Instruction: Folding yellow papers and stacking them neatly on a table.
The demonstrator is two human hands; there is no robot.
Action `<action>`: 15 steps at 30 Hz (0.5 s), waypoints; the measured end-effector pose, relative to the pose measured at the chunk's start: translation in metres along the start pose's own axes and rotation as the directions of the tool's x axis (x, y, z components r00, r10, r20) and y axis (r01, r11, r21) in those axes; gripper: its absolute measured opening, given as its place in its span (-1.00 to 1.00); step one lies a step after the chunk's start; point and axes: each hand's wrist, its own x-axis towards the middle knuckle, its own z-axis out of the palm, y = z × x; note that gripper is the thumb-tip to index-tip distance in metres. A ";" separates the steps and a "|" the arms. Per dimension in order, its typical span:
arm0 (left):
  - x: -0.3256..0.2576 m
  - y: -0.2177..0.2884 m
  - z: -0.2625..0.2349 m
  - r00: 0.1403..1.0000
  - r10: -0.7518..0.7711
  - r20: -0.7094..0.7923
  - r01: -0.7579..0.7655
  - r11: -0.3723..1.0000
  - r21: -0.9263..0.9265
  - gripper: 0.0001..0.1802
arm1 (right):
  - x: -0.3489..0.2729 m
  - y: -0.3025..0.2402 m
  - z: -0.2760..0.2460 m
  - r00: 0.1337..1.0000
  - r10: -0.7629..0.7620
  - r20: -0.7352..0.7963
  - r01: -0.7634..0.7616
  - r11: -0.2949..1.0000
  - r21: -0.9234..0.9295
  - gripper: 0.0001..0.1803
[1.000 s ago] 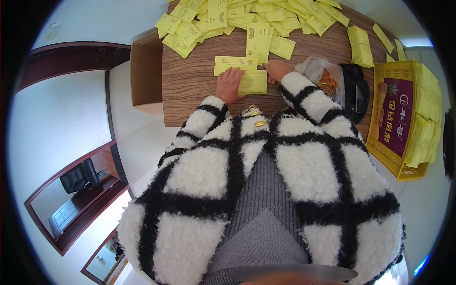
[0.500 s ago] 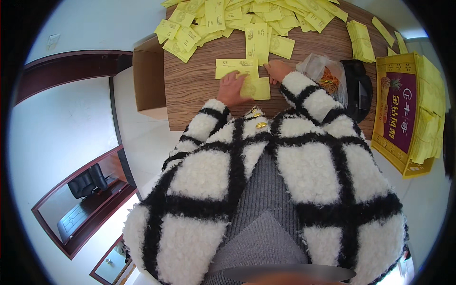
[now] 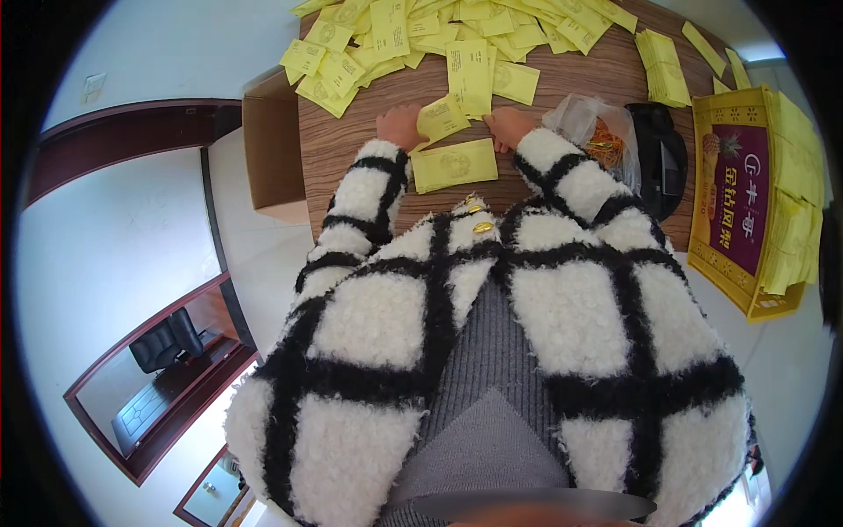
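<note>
My left hand is closed on the left end of a tilted yellow envelope, the thumb at its lower edge. Facing it, my right hand has its fingers bent together beside the lower right corner of an upright yellow envelope; what lies between the fingertips is hidden. Closer to my body, a few yellow envelopes in a flat stack lie crosswise on the wood-grain table. Neither hand touches that stack.
A heap of yellow envelopes covers the far side. At right are a bundled stack, a clear bag of orange rubber bands, a black object and a yellow crate full of envelopes. A cardboard box stands left.
My left hand has moved left and away from me, off the near stack. The envelope beyond that stack now slants in its grip. My right hand has stayed nearly in place.
</note>
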 end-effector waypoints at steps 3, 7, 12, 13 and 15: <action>-0.005 -0.017 0.013 0.969 0.085 -0.233 -0.153 0.944 -0.292 -0.55 | 0.003 0.000 -0.002 0.999 -0.030 -0.019 0.030 0.999 0.012 -0.53; -0.033 0.014 0.005 0.939 0.086 -0.334 -0.209 0.912 -0.353 -0.74 | 0.002 0.016 -0.004 0.999 -0.028 -0.026 0.028 1.000 0.009 -0.53; -0.069 0.036 0.023 0.870 0.169 -0.463 -0.333 0.895 -0.298 -0.77 | 0.008 0.016 0.005 0.999 -0.021 -0.044 0.023 0.999 0.040 -0.51; -0.072 0.039 0.030 0.866 0.163 -0.472 -0.325 0.902 -0.284 -0.74 | 0.009 0.013 0.005 0.999 -0.026 -0.041 0.028 0.999 0.039 -0.51; -0.078 0.037 0.040 0.884 0.203 -0.420 -0.340 0.897 -0.282 -0.73 | 0.011 0.008 0.004 0.999 -0.045 -0.024 0.046 0.999 0.022 -0.51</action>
